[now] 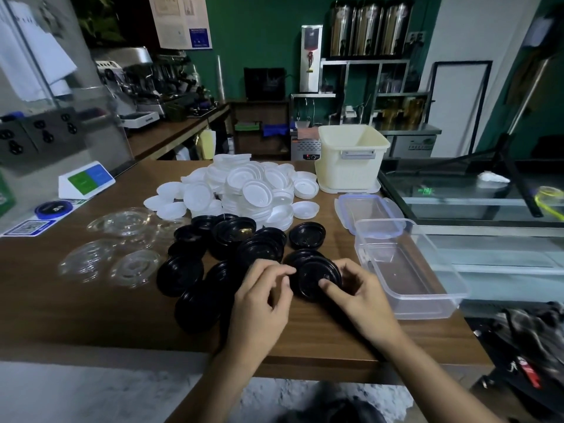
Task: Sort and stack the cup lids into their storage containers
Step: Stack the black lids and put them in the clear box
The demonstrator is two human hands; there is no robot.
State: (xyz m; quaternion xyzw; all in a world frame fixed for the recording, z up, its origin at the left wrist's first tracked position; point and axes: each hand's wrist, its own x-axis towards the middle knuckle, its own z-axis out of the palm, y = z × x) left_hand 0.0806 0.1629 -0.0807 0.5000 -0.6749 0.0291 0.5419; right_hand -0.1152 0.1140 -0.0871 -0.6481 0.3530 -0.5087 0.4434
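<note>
By the table's [305,337] front edge, left hand [259,300] and right hand [358,300] pinch a black lid [311,277]; likely stacking, next needs rims aligned

This is looking like a café. An espresso machine [139,76] is sitting on the back counter [171,132]. 3 steel drink urns [367,29] are standing atop a shelf rack [348,75].

The left hand [259,297] and right hand [360,300] are showing bare, as are both forearms [427,370]. A dark shape [332,412] below them is possibly showing the person's clothing.
</note>
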